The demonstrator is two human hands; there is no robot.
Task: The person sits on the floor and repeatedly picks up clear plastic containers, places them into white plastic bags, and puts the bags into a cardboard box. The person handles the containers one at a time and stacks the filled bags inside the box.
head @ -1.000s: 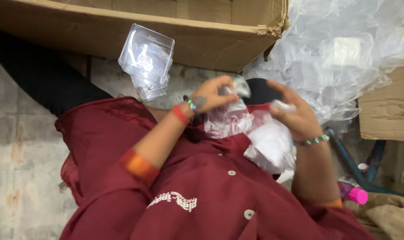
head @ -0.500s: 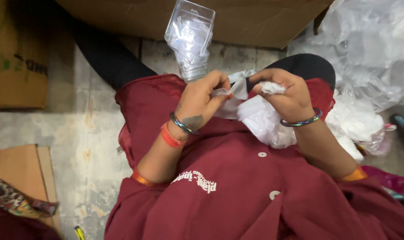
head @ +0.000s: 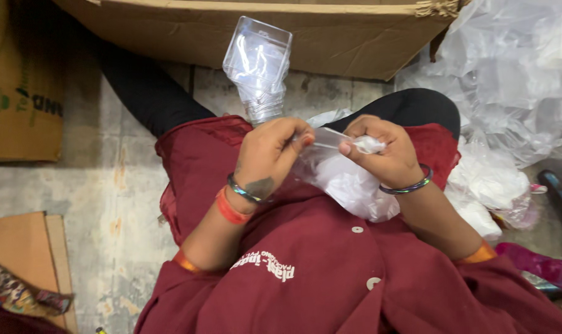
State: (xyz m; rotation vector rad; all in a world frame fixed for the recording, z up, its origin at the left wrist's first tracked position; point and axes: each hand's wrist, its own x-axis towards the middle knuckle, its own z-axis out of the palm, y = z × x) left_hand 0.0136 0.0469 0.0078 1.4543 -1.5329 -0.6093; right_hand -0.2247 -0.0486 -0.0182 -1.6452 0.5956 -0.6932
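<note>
Step in hand: both hands work a small clear plastic piece (head: 325,138) above the lap; as I judge it, this is fine fingertip handling, with a white wad (head: 370,145) being worked at the piece's right end
Next move, as judged: calls for a steady pinch on each side and small finger motions; the thin, slippery film would slide out of a loose grip
Left hand (head: 268,151): fingers curled in; thumb and forefinger pressed together on the left end of the clear plastic piece; dark bangle and red band at the wrist
Right hand (head: 380,151): closed to a loose fist; fingertips pinching the white wad against the right end of the piece; dark bangle at the wrist
Location of the piece: between the two hands, over a white plastic bag (head: 349,185) that lies in the lap on the maroon garment (head: 330,266)
Clear plastic bottle (head: 259,68): square-bodied, neck toward the lap, just beyond the left hand; whether the hand touches it cannot be told
Cardboard box (head: 169,28): behind the bottle, on the stone floor (head: 95,204)
Heap of clear plastic bags (head: 510,74): to the right, well apart from the hands
</note>
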